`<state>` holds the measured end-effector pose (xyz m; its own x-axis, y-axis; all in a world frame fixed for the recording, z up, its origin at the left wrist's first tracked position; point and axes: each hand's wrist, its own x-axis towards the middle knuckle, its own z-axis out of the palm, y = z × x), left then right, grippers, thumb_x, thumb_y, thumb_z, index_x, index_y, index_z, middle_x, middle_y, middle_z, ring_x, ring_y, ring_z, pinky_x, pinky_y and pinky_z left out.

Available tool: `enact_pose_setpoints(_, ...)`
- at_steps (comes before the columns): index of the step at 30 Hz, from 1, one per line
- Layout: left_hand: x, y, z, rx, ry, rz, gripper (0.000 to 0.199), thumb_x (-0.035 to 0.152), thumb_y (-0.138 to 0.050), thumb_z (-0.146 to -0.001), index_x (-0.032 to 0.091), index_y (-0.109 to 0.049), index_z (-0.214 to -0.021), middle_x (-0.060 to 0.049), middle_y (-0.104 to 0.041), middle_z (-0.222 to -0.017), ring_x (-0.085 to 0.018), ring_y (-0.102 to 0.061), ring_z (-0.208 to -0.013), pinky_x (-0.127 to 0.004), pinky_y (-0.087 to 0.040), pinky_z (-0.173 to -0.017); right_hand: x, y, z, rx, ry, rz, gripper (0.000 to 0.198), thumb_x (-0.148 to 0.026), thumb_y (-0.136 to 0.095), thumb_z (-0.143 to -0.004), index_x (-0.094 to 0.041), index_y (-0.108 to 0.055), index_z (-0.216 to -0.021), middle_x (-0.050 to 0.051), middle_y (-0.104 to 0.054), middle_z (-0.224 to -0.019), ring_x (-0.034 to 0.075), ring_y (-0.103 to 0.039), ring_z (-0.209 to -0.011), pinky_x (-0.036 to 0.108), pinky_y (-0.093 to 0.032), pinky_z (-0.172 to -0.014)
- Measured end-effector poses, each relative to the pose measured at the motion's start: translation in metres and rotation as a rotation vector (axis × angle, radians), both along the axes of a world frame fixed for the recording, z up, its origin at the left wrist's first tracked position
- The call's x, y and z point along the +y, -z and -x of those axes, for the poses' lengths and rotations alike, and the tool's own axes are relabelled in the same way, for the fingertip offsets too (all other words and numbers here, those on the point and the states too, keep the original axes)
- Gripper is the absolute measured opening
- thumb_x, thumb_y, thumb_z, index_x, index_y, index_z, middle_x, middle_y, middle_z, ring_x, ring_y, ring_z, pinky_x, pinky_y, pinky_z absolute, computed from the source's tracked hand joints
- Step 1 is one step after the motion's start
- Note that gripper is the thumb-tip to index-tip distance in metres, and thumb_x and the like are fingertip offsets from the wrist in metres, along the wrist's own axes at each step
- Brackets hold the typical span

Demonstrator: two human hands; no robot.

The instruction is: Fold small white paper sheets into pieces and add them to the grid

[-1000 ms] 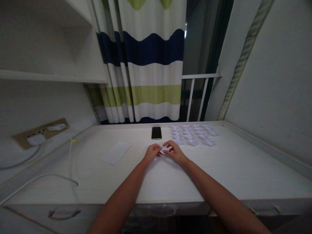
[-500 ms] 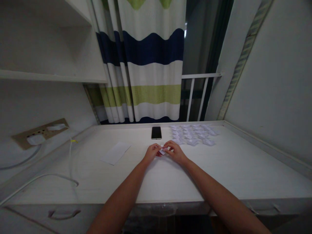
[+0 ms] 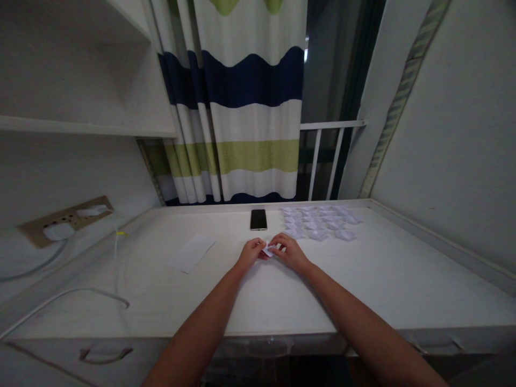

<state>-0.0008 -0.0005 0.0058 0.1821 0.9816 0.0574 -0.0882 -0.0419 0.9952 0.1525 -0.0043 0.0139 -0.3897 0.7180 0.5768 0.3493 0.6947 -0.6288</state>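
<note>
Both my hands meet over the middle of the white desk [image 3: 282,295]. My left hand [image 3: 252,251] and my right hand [image 3: 289,250] pinch a small folded piece of white paper [image 3: 269,249] between their fingertips; most of it is hidden by the fingers. Several small folded white paper pieces [image 3: 318,221] lie in rows on the desk just beyond my right hand. A flat white paper sheet [image 3: 190,252] lies to the left of my left hand.
A black phone [image 3: 258,219] lies face up just beyond my hands. A striped curtain [image 3: 242,107] hangs behind the desk beside a white railing [image 3: 330,156]. A wall socket [image 3: 64,220] with a plug and a white cable [image 3: 80,293] sits at left. Shelves are above left.
My fingers have shifted slightly on the small paper piece, which now shows less between them. Arms and other objects have stayed in place.
</note>
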Motion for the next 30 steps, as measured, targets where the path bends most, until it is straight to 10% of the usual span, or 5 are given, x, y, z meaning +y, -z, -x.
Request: enact_pose_setpoints(30, -0.004, -0.004, 0.002, -0.162, -0.008, -0.016, 0.036, 0.040, -0.068, -0.054, 0.014, -0.053, -0.075, -0.002, -0.061, -0.069, -0.013, -0.059, -0.059, -0.026, -0.049, -0.058, 0.008, 0.011, 0.003, 0.199, 0.027, 0.164, 0.021, -0.025, -0.060, -0.064, -0.018, -0.052, -0.082, 0.002, -0.054, -0.080, 0.013, -0.054, -0.072, 0.023, -0.045, -0.055)
